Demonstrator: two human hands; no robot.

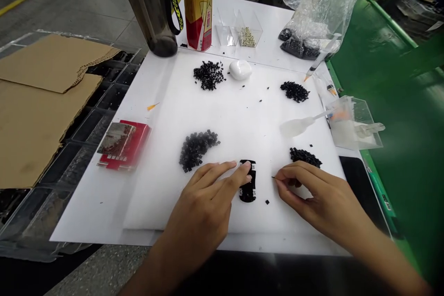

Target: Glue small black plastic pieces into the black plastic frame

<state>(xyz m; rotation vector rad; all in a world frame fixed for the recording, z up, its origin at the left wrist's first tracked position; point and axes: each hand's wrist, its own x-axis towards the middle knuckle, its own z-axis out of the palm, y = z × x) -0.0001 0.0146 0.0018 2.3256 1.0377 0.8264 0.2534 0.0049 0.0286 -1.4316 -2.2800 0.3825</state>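
Observation:
Near the front of a white foam sheet (239, 125) lies a black oblong part (248, 189) with small silvery pieces along its sides. My left hand (211, 194) rests over its left edge, fingers stretched out, fingertips touching its upper half. To its right, my right hand (312, 189) pinches a tiny dark piece (274, 177) between thumb and forefinger; its exact shape is too small to tell. Just behind that hand is a pile of small black pieces (305, 157). A single black square (267, 202) lies between the part and my right hand. Black square pieces (196, 148) are heaped beyond my left hand.
Farther back are two piles of black bits (209, 75), (294, 91) and a white rounded object (240, 70). A squeeze dropper (298, 126) leans from a clear box (357, 125). A drink bottle (197, 9), dark tumbler (156, 14) and plastic bag (322, 9) stand behind.

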